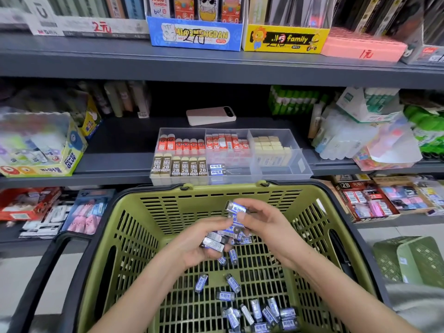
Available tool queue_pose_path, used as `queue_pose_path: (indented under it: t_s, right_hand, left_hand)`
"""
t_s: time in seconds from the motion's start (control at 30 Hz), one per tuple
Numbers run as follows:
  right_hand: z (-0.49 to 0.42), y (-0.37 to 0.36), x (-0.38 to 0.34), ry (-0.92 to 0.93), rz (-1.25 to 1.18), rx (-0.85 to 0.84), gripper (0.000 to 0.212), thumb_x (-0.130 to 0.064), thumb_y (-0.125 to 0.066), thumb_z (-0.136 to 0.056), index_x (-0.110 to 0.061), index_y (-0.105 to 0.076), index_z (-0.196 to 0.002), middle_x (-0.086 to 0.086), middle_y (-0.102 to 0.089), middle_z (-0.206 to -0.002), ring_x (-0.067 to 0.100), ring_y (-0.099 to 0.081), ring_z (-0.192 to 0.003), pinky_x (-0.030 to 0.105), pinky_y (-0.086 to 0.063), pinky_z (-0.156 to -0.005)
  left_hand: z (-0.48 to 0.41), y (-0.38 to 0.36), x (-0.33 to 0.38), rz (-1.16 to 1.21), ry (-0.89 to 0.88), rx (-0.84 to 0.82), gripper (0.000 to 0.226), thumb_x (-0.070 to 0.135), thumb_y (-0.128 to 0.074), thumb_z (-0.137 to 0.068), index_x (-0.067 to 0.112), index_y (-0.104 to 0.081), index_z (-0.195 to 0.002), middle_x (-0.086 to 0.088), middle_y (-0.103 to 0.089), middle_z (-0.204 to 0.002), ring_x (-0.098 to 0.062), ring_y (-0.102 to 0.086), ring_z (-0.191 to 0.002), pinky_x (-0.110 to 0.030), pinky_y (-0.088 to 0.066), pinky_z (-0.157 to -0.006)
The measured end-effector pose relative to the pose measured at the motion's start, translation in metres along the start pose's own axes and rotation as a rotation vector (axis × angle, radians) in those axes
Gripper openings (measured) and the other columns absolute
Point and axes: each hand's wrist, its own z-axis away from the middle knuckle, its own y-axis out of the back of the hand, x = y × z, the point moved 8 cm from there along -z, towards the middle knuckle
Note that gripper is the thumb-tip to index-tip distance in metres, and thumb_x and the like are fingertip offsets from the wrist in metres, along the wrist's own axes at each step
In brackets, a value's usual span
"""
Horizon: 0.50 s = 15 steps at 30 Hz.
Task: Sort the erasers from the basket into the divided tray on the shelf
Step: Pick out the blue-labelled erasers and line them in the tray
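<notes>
Several blue erasers (212,243) sit gripped in my left hand (192,251) over the basket (134,212), my right hand (262,222) pinches one more — next, I think, they go to the tray (303,164) at the shelf's (120,162) front edge.

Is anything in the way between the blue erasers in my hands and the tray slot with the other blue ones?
Nothing visible blocks it. The tray is open on top and that slot mostly free. Only the basket rim and tray front wall lie between; lift the erasers over them.
</notes>
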Motion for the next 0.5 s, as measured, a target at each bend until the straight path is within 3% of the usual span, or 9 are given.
queue_pose_path:
  t_s: [0.13,0.27,0.33,0.43,0.5]
  right_hand:
    - [-0.006,0.006,-0.014,0.031,-0.015,0.069,0.022,-0.002,-0.061,-0.086,-0.017,-0.068,-0.1,0.006,-0.066,-0.092,0.012,-0.058,-0.079,0.021,-0.047,-0.069]
    - [-0.02,0.019,-0.05,0.063,-0.121,0.105,0.032,-0.012,-0.072,-0.069,-0.011,-0.063,-0.1,0.004,-0.061,-0.068,0.011,-0.055,-0.056,0.024,-0.044,-0.071]
    - [-0.029,0.029,-0.071,0.092,-0.132,0.132,0.035,-0.018,-0.073,-0.064,-0.01,-0.063,-0.097,0.003,-0.058,-0.066,0.01,-0.05,-0.052,0.023,-0.043,-0.069]
    - [-0.047,0.035,-0.093,0.115,-0.109,0.107,0.013,-0.015,-0.069,-0.072,-0.011,-0.066,-0.083,-0.001,-0.057,-0.063,0.01,-0.048,-0.055,0.021,-0.042,-0.066]
    - [-0.058,0.033,-0.098,0.087,-0.168,0.075,0.007,-0.011,-0.061,-0.082,-0.007,-0.067,-0.084,0.004,-0.066,-0.072,0.014,-0.061,-0.068,0.022,-0.051,-0.068]
  left_hand:
    - [0.004,0.001,0.014,-0.043,-0.054,0.023,0.019,0.031,-0.074,-0.064,0.018,-0.076,-0.077,-0.004,-0.059,-0.061,-0.015,-0.053,-0.049,-0.014,-0.027,-0.032]
    - [0.014,0.004,0.042,-0.063,-0.134,0.023,0.029,0.023,-0.074,-0.069,0.007,-0.066,-0.091,-0.006,-0.056,-0.061,-0.017,-0.054,-0.049,-0.014,-0.029,-0.033]
    - [0.022,0.006,0.059,-0.063,-0.188,0.012,0.035,0.017,-0.075,-0.072,0.001,-0.058,-0.098,-0.009,-0.054,-0.06,-0.017,-0.052,-0.047,-0.015,-0.028,-0.033]
    - [0.036,0.012,0.089,-0.051,-0.287,0.004,0.028,0.021,-0.066,-0.073,0.0,-0.059,-0.092,-0.012,-0.055,-0.057,-0.015,-0.049,-0.041,-0.015,-0.029,-0.032]
    - [0.045,0.016,0.108,-0.032,-0.358,0.009,0.023,0.023,-0.07,-0.07,0.006,-0.063,-0.084,-0.014,-0.054,-0.056,-0.014,-0.045,-0.039,-0.014,-0.03,-0.032]
